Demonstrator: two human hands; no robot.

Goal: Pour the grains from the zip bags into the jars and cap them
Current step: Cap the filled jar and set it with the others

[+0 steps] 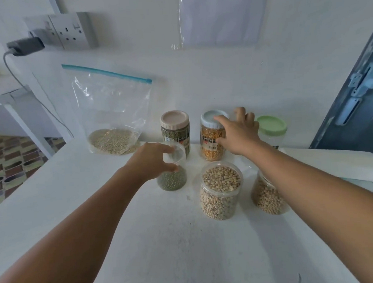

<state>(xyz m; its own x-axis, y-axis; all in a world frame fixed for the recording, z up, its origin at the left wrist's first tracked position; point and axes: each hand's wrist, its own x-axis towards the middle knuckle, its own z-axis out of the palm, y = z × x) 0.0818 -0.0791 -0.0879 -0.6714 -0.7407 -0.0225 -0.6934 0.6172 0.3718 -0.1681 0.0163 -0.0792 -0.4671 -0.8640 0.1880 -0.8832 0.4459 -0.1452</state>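
On the white table (98, 211) the left hand (152, 159) curls round the rim of an open clear jar (172, 174) with green grains at its bottom, thumb and fingers gripping it. The right hand (238, 131) reaches to the corn jar (212, 140), fingers spread over its pale blue ribbed lid (212, 118) and thumb against its side. Just left of that stands a beige-capped jar (176, 131) of green grains, right behind the held jar. Nearer, an open round tub (220, 189) is full of pale beans; a second bean tub (268, 193) lies partly hidden under the right forearm. A green-lidded jar (271, 128) stands behind the right hand, by the wall. A clear zip bag (112, 110) with a blue seal leans on the wall at the back left, tan grain settled in its bottom. The jars crowd the table's far middle; the near surface is dusty and bare, and its left edge drops to a patterned floor (9, 163). A wall socket (74, 31) and charger (25, 46) sit above.
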